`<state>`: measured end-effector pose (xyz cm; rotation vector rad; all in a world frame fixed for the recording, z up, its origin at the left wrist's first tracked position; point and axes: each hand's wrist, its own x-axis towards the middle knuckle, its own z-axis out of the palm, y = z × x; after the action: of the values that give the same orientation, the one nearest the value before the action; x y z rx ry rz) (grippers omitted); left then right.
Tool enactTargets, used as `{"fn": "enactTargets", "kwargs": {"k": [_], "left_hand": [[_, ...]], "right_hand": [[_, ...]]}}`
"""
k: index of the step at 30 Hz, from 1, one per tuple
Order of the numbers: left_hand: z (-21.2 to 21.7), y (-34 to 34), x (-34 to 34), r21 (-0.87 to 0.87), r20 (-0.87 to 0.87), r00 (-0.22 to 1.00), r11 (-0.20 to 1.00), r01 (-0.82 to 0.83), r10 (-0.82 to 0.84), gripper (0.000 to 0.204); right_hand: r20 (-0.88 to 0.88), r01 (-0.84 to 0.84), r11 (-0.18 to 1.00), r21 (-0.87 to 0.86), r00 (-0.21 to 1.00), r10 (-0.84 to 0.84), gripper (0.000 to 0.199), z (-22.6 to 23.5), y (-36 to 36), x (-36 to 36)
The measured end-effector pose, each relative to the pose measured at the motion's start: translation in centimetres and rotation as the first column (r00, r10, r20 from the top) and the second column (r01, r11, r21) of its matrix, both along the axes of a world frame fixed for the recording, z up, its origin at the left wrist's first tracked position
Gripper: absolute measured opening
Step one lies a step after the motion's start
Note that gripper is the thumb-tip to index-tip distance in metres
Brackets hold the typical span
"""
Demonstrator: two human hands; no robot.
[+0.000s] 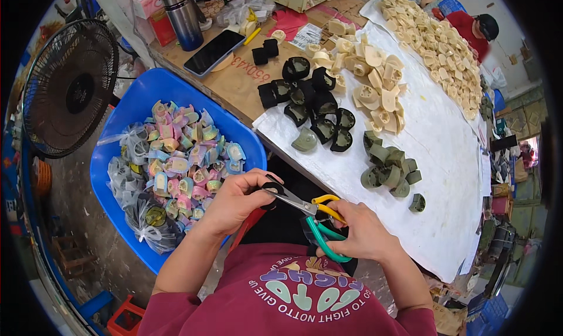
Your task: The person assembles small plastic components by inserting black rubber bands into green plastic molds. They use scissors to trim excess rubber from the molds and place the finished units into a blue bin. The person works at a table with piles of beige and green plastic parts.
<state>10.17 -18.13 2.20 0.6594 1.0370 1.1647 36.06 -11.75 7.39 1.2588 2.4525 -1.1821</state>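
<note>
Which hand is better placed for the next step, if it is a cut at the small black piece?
Probably the right hand: it holds the scissors by their handles, with the blades at the black piece. The left hand holds that piece.

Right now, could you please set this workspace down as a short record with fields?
Right hand: holds scissors with one yellow and one green handle
Left hand: pinches a small black piece by the blades
Table: black pieces, green pieces, cream pieces, phone, bottle
Blue tub: pastel pieces, clear plastic bags
Far left: black fan
</note>
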Motion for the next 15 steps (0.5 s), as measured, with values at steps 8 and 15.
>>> {"fn": "enactTargets", "kwargs": {"k": [8,15], "left_hand": [[0.0,-0.5,0.8,-0.058,-0.113,0.994,0.998,0.007,-0.013,0.003],[-1.3,-1.9,0.9,-0.176,-0.051,0.995,0.982,0.073,-0.083,0.011]], "right_hand": [[-0.019,-0.012,1.000,-0.003,1.000,0.012,0.072,-1.2,-0.3,0.7],[-0.052,-0.072,0.993,0.094,0.996,0.078,0.062,-2.3,-1.4,1.7]]}}
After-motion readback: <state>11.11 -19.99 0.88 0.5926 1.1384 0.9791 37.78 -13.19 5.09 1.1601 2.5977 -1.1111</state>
